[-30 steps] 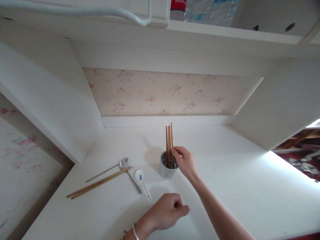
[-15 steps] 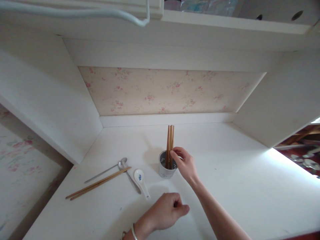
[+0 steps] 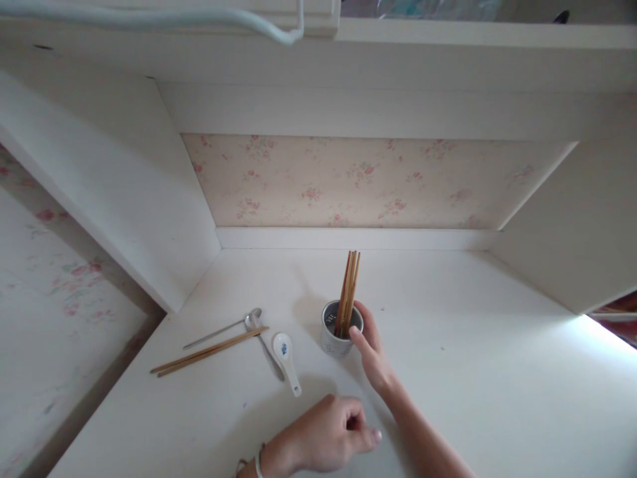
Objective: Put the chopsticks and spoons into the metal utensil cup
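Note:
A light grey perforated utensil holder (image 3: pixel 334 344) stands upright on the white tabletop, with several wooden chopsticks (image 3: pixel 348 292) leaning to the right in it. My right hand (image 3: pixel 371 348) is wrapped round the holder's right side, thumb at the rim and fingers behind, partly hidden. My left hand (image 3: pixel 331 431) rests nearer me, its fingers curled and empty, the thumb pointing right. Left of the holder lies a white ceramic soup spoon (image 3: pixel 286 362) with a blue motif. Beside it are two metal spoons (image 3: pixel 271 357), (image 3: pixel 216 333) with overlapping bowls, and a pair of chopsticks (image 3: pixel 209 352) lies across one handle.
The white tabletop (image 3: pixel 472 385) runs back to a low ledge (image 3: pixel 348 238) below a flowered wall panel (image 3: pixel 378 179). A white side panel (image 3: pixel 124 199) closes the left, another (image 3: pixel 562 219) the right. A shelf (image 3: pixel 398 60) and a pale cable (image 3: pixel 199 18) hang above.
My right hand has let go of the standing chopsticks and moved down onto the holder's side. The chopsticks now lean more to the right. My left hand has barely moved; the view has shifted slightly.

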Demonstrator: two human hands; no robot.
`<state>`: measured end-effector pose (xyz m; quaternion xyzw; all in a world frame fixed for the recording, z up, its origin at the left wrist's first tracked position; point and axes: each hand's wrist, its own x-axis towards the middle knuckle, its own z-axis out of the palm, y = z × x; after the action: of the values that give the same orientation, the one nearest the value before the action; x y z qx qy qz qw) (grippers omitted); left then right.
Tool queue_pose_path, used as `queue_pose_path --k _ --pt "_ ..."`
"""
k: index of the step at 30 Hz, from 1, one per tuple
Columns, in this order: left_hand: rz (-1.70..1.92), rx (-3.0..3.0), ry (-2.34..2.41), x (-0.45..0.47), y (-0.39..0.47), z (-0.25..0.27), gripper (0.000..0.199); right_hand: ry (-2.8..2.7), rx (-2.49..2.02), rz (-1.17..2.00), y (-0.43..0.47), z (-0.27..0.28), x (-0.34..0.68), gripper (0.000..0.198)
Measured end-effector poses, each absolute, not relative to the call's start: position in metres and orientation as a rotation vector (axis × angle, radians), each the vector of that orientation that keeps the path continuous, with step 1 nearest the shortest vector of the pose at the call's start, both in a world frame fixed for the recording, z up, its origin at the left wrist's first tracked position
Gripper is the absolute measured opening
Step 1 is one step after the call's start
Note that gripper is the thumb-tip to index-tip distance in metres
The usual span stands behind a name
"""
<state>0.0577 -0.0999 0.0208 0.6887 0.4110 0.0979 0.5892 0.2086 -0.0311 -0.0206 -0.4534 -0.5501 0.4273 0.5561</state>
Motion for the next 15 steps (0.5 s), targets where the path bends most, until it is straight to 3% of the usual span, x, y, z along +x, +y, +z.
queue_pose_path --k 4,7,12,15 --pt "0.145 1.530 1.004 0.025 -0.117 0.056 0.034 -1.310 -1.056 1.063 -0.032 -0.022 0.208 0.057" --pt "0.298 1.636 1.137 -0.013 -0.111 0.073 0.036 -1.277 -1.040 1.091 -0.030 -0.019 0.207 0.055" --pt "0.524 2.015 1.722 -0.088 -0.072 0.049 0.032 -1.222 -1.018 1.133 -0.029 -0.014 0.207 0.053" --pt "0.476 2.254 1.891 -0.126 -0.056 0.026 0.029 -1.199 -0.984 1.160 -0.030 -0.012 0.207 0.052"
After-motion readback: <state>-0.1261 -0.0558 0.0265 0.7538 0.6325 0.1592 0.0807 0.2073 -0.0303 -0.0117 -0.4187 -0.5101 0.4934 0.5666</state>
